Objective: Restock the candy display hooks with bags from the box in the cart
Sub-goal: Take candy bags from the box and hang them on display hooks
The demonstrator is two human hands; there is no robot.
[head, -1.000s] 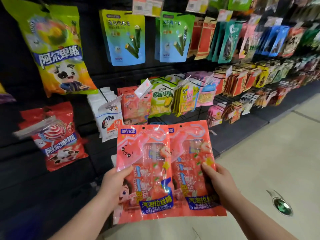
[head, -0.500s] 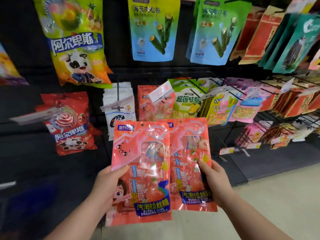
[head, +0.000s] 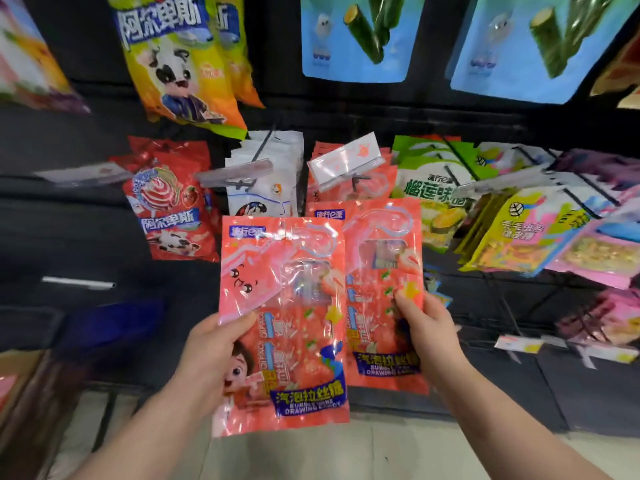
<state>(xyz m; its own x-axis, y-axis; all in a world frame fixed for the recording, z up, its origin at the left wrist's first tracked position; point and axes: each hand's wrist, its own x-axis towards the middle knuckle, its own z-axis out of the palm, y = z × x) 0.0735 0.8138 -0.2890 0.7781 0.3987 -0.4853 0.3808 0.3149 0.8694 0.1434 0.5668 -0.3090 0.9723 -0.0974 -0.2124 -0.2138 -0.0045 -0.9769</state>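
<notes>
I hold two pink-red candy bags upright in front of the display. My left hand (head: 211,355) grips the left bag (head: 287,299) at its left edge, thumb on the front. My right hand (head: 427,336) grips the right bag (head: 384,271) at its right edge. The left bag overlaps the right one. Just behind their tops, a hook (head: 356,174) with a white price tag (head: 344,161) carries matching pink-red bags (head: 388,174).
Neighbouring hooks hold white bags (head: 266,188), red lollipop bags (head: 169,202), green durian candy bags (head: 429,188) and yellow bags (head: 526,233). Large yellow (head: 180,64) and blue bags (head: 356,36) hang above. A brown box corner (head: 14,382) shows at lower left.
The view has closed in on the display and the bags have risen toward the hook with matching bags. Both hands keep the same hold.
</notes>
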